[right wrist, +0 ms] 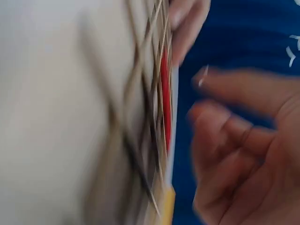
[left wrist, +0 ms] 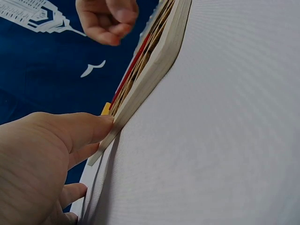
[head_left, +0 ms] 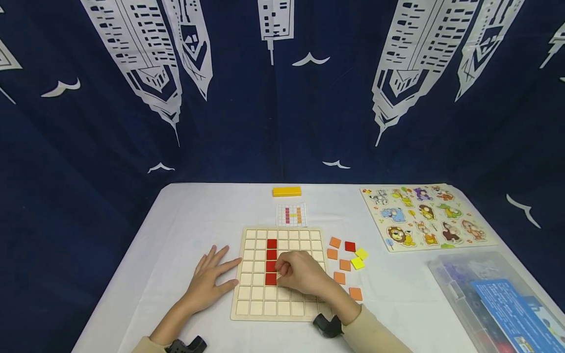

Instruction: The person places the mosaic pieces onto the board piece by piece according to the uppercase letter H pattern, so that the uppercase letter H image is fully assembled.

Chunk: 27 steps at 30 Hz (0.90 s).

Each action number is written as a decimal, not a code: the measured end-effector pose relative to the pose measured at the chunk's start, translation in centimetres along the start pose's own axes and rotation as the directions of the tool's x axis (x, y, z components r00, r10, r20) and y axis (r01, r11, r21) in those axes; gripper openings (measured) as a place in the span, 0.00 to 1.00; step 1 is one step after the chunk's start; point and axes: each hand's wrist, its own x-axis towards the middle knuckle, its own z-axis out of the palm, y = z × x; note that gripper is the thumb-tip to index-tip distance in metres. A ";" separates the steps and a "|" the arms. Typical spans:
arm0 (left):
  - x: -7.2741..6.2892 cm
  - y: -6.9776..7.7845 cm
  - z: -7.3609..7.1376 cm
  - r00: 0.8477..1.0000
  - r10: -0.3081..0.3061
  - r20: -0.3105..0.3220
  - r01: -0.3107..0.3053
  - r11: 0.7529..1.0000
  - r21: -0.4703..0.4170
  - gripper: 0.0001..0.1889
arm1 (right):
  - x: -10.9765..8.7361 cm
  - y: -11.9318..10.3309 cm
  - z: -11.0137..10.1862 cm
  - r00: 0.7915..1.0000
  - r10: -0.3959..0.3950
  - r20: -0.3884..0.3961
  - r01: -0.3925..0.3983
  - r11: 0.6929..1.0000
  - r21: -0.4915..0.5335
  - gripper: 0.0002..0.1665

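A wooden grid board point(head_left: 256, 308) lies on the table, with a column of several red square tiles point(head_left: 271, 255) set in its cells. My left hand point(head_left: 206, 287) rests at the board's left side, fingers spread, thumb and index finger at its edge. Over the middle of the board, just right of the red column, is my right hand point(head_left: 302, 272). Its fingers point(right wrist: 220, 136) are loosely bent in the right wrist view, with a gap at the tips and no tile between them. A pattern card point(head_left: 291, 215) with a small coloured grid lies beyond the board.
Loose orange tiles point(head_left: 345, 265), yellow tiles point(head_left: 358, 264) and a red tile point(head_left: 350, 246) lie right of the board. A yellow block point(head_left: 287, 191) stands at the back edge. Farther right are an animal puzzle board point(head_left: 419, 211) and a clear plastic box point(head_left: 456, 282).
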 end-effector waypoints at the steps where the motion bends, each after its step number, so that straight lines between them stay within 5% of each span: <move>1: 0.0 0.0 0.0 1.000 0.002 -0.001 -0.002 1.000 -0.002 0.25 | -0.1 0.1 -0.6 1.000 0.004 -0.006 -0.004 1.000 0.013 0.09; 8: 0.0 -0.3 0.1 1.000 0.016 -0.016 -0.016 1.000 0.012 0.25 | -1.3 2.3 -6.2 0.989 0.042 -0.142 -0.025 0.993 0.118 0.14; 14: 0.0 -0.2 0.0 0.999 0.029 -0.020 -0.029 1.000 0.003 0.25 | -3.2 7.0 -9.9 0.948 0.162 -0.276 -0.138 0.985 0.105 0.17; 19: 0.0 -0.1 0.1 1.000 0.024 -0.012 -0.024 1.000 -0.002 0.25 | -4.4 10.4 -11.0 0.914 0.291 -0.282 -0.261 0.955 0.140 0.21; 27: 0.0 -0.2 0.2 0.999 0.031 -0.020 -0.031 1.000 0.000 0.26 | -4.7 12.6 -10.7 0.903 0.354 -0.243 -0.326 0.933 0.151 0.21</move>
